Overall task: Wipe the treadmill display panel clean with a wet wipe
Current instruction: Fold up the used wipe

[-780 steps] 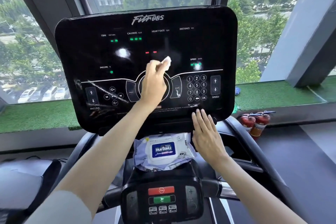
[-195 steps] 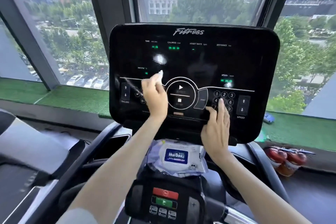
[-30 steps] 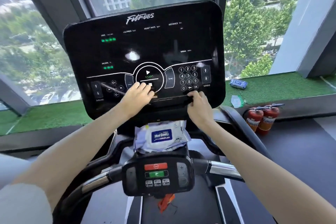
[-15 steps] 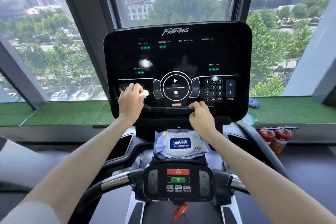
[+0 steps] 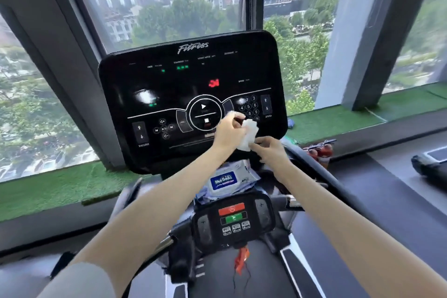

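The black treadmill display panel (image 5: 169,89) stands ahead, its lights and buttons lit. In front of its lower right part both my hands hold a white wet wipe (image 5: 248,136). My left hand (image 5: 228,133) pinches the wipe's upper edge, near the keypad. My right hand (image 5: 269,150) pinches its lower corner from below. The wipe hangs crumpled between them; whether it touches the panel cannot be told.
A pack of wet wipes (image 5: 223,180) with a blue label lies on the ledge under the panel. Below it sits a small control unit (image 5: 233,221) with red and green buttons. Red fire extinguishers (image 5: 319,152) stand right, by the green window sill (image 5: 338,118).
My left hand has moved with the wipe from the panel's lower left to its lower right. My right hand has left the panel's bottom edge and taken hold of the wipe too.
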